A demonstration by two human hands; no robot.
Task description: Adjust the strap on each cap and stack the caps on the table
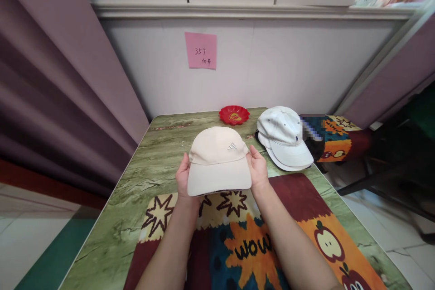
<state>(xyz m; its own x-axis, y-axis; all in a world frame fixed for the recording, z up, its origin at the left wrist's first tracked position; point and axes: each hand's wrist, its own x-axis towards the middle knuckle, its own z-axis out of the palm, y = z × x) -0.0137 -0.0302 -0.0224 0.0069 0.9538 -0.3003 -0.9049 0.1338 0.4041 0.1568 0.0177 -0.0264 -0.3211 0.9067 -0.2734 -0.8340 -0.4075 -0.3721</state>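
Note:
Between my hands is a cream baseball cap [219, 158], its brim facing me and a small striped logo on the front. My left hand [182, 176] grips the cap's left side, thumb up along the edge. On the opposite side, my right hand [258, 167] holds it the same way; most fingers of both hands are hidden beneath the cap. To the right sits a stack of caps, a white cap [283, 131] with a small dark emblem on top.
A red scalloped dish [234, 114] stands near the wall, behind the cream cap. Under my forearms lies a colourful mat [292, 199] on the green wood-patterned table [136, 181]. A pink note [201, 50] is stuck to the wall. Purple curtain [50, 68] hangs at left.

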